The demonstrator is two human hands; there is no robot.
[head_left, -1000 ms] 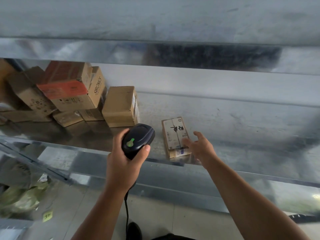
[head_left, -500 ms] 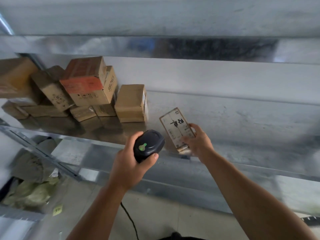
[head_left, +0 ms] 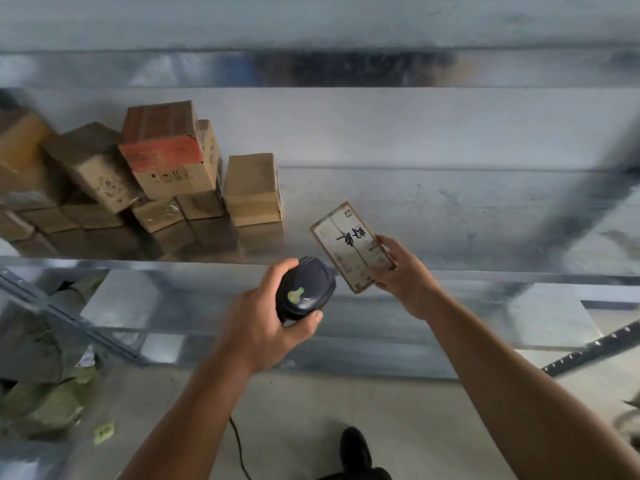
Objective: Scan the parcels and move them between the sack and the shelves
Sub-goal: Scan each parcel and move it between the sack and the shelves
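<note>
Head camera: the left hand (head_left: 263,327) was wrapped tight around a black scanner (head_left: 306,294), thumb pressed along its near side, a green light glowing on its top. Right next to it, the right hand (head_left: 401,275) gripped a flat parcel (head_left: 351,245), fingers curled round its right edge. The parcel was tilted, printed face up, held above the front edge of the metal shelf (head_left: 450,216). Its lower corner sat just beside the scanner's head; whether they touched, I could not tell. At the shelf's left end stood a pile of cardboard boxes (head_left: 104,188), a red-topped box (head_left: 162,143) perched on top and a plain brown box (head_left: 252,188) at the pile's right side. Low at the left lay a green sack (head_left: 45,400). The scanner's cable (head_left: 239,448) hung down, and a dark shoe (head_left: 355,448) showed on the floor.
</note>
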